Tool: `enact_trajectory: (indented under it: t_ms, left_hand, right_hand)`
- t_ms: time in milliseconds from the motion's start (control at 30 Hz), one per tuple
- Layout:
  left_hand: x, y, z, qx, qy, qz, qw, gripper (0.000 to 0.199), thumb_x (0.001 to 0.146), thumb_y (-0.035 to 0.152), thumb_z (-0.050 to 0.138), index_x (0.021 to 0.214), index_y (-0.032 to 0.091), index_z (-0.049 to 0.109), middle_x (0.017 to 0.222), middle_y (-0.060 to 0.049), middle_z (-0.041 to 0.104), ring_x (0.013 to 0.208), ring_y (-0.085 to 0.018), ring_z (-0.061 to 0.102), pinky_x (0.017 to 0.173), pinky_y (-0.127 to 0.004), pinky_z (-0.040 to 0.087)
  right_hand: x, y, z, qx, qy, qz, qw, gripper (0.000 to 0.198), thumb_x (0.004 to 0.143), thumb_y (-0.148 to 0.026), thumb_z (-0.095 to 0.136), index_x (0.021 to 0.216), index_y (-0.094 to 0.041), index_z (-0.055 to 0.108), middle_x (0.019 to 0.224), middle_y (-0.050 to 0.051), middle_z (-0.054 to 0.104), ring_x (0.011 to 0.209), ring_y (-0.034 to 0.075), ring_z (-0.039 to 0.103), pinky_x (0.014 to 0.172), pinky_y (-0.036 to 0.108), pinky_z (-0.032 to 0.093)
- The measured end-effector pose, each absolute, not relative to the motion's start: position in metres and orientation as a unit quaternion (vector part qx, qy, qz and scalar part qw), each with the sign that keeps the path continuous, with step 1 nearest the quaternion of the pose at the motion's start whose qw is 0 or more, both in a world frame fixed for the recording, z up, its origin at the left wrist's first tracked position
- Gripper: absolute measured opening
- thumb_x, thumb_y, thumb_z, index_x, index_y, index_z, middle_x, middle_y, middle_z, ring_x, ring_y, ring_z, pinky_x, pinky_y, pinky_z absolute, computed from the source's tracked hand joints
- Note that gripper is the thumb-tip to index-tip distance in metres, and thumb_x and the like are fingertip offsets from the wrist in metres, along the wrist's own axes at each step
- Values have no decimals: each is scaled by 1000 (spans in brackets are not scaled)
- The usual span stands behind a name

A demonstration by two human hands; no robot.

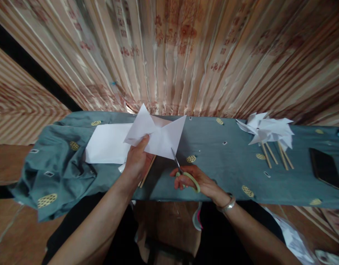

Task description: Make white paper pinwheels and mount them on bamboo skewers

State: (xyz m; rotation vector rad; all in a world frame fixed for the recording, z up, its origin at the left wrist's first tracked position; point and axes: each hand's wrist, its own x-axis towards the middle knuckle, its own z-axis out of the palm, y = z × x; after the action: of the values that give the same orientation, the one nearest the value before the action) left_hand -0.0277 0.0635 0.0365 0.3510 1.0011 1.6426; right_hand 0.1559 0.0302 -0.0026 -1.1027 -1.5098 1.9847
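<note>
My left hand [138, 158] grips a white sheet of paper [165, 138] above the cloth, its thumb on top. The paper has cuts running in from its edges, and its corners stick out as points. In my right hand [195, 178] is a pair of scissors [187, 175] with light green handles. Their blades point up and left and meet the paper's lower right edge. Whether the blades are parted is hard to make out. Beneath my left hand lie thin wooden sticks [147, 172], partly hidden by it.
A stack of white paper [107, 143] lies left on the green-grey cloth [213, 158]. Several paper pinwheels [268, 129] on wooden sticks lie at the right, near a dark phone [325, 167]. A patterned curtain [172, 55] hangs behind. A plastic bag [295, 239] is on the floor.
</note>
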Motion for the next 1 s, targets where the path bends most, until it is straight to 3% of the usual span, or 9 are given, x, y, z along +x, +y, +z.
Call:
enact_trajectory:
  t_ms: [1000]
  left_hand:
    - [-29,62,31,162,425,691,561,30,78,11,63,108,17,66,100,-4,75,98,-19,69,90,-31,54]
  right_hand:
    - [151,32,2,-408,-532,706,228,56,62,-66,73,83,-15,66,60,0,64,51,9,53,50,22,42]
